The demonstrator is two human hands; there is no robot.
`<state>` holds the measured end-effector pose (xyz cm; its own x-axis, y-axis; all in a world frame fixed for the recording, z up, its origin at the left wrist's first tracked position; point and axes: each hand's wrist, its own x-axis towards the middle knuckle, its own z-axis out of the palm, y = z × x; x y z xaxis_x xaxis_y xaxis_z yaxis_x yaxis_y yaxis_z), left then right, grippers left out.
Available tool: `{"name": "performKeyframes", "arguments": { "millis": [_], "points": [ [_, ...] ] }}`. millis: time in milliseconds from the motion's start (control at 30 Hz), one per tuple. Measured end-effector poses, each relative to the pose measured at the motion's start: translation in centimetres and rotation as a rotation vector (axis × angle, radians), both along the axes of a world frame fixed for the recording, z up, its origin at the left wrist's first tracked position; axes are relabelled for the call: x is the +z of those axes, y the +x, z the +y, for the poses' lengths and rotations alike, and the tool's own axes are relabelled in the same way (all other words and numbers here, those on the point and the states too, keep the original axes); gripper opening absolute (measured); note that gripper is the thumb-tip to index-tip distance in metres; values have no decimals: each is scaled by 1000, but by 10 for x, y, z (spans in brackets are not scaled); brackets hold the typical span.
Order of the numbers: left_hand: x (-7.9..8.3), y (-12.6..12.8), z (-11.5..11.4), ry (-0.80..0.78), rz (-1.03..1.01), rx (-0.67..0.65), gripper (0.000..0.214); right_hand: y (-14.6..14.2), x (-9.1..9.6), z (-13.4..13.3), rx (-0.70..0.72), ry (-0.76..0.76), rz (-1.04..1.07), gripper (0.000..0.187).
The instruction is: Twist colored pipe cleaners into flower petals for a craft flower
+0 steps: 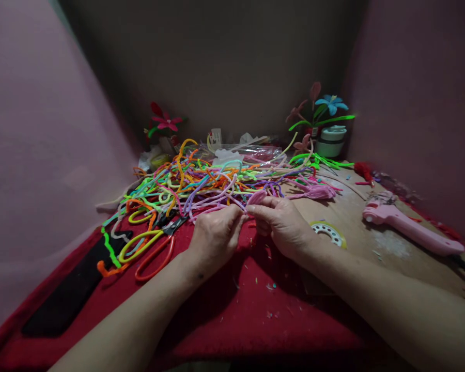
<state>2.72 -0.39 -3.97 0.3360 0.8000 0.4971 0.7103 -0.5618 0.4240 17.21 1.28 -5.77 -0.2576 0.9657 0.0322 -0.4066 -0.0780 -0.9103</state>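
- The right hand pinches a pink looped piece between thumb and forefinger, with the loop standing up past the fingertips, probably so that its shape stays uncrushed and in sight
- The left hand is closed, thumb against curled fingers, apparently on the lower end of the same piece (the exact grip is hidden by its own knuckles); two holds so close together would steady something this thin
- That pink piece sits between the two hands, above the red cloth and at the near edge of a heap of coloured fuzzy stems, which lies within easy reach of both
- Scissors with one yellow and one red handle rest left of the left hand, handles toward the person, which looks handy for picking up
- A tape roll lies flat on the cardboard, partly behind the right forearm
- Farther right, a pink handheld tool with a cord lies on the cardboard, perhaps put there to spare the cloth and keep its cord off to one side
- A blue flower and a red-pink flower stand at the back, seemingly out of the way of the hands
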Motion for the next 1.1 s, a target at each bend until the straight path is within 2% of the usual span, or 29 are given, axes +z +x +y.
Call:
{"name": "performKeyframes", "arguments": {
  "millis": [67,200,267,367,567,700,1100],
  "points": [
    [1,1,1,-165,-50,-33,17,0,-1,2,-17,7,-4,14],
    [12,4,0,-594,-349,-58,18,2,1,3,-14,86,-23,13],
    [17,4,-1,-731,-472,-73,17,3,3,2,7,145,-48,14],
    [18,3,-1,-842,-577,-127,18,4,4,0,-6,194,-91,20],
    [12,2,1,-944,-682,-130,17,2,3,0,-87,178,-109,27],
    [10,6,0,-913,-701,-96,18,2,3,2,-97,186,-72,27],
    [13,3,-1,-784,-726,-89,17,4,0,7,62,212,59,14]
  ]
}}
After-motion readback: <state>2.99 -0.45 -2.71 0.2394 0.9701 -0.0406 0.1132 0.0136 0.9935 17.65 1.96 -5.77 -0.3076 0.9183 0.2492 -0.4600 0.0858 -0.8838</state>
